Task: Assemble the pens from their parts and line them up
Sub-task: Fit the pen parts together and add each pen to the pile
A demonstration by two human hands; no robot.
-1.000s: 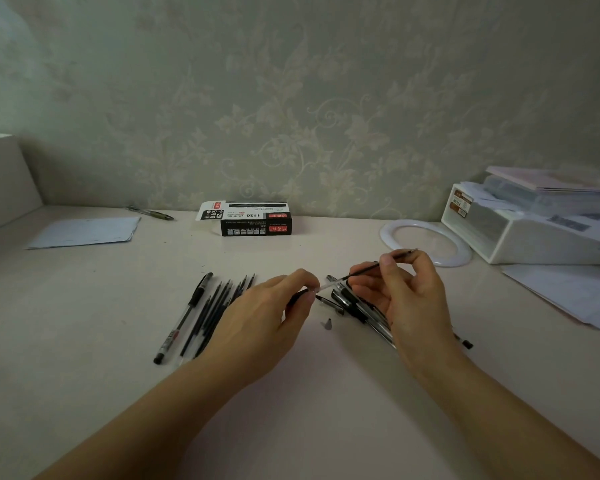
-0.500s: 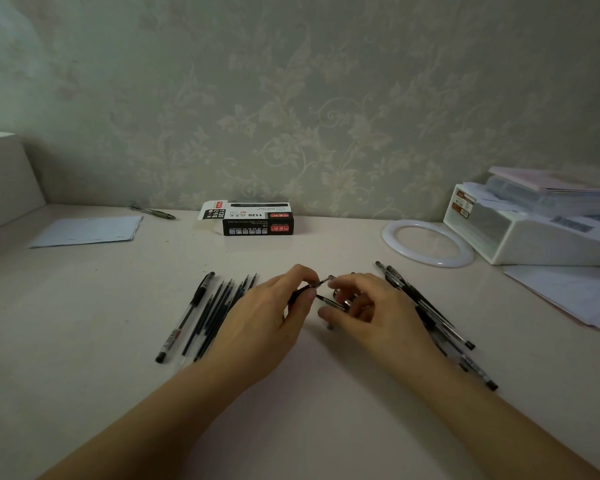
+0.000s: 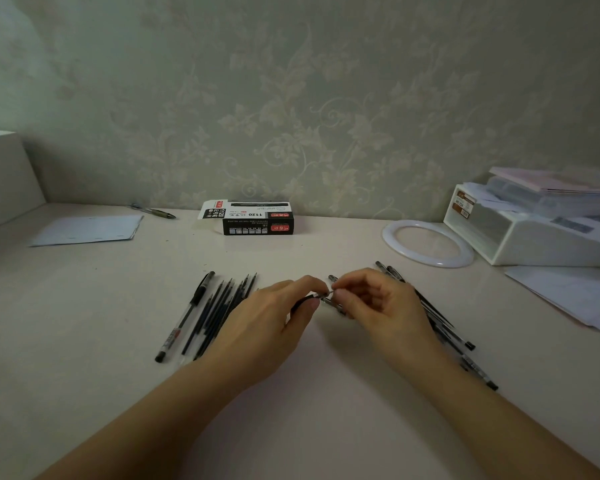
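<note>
Head view shows both hands meeting over the middle of the desk (image 3: 84, 393), working on one pen (image 3: 305, 299). The left hand (image 3: 274, 323) has thumb and forefinger curled round the dark end of the pen, most of whose body is hidden under the palm. The right hand (image 3: 378, 306) pinches a small tip piece (image 3: 329, 293) at the pen's exposed end, fingers curled in tight; whether that piece is already seated I cannot tell.

To do this step well, I judge the left hand should hold the pen steady and level while the right turns or presses the tip straight along the pen's axis, since a skewed start would likely jam. The joint sits just beyond the left fingertips and right at the right fingertips, so both grips are close to the work, which favours control.

Toward the left edge, refills (image 3: 219, 313) lie fanned beside one finished pen (image 3: 184, 318), partly under the left wrist. Barrels (image 3: 447, 327) lie heaped toward the right edge, behind the right hand. A pen box (image 3: 257, 223) stands near the back edge.
</note>
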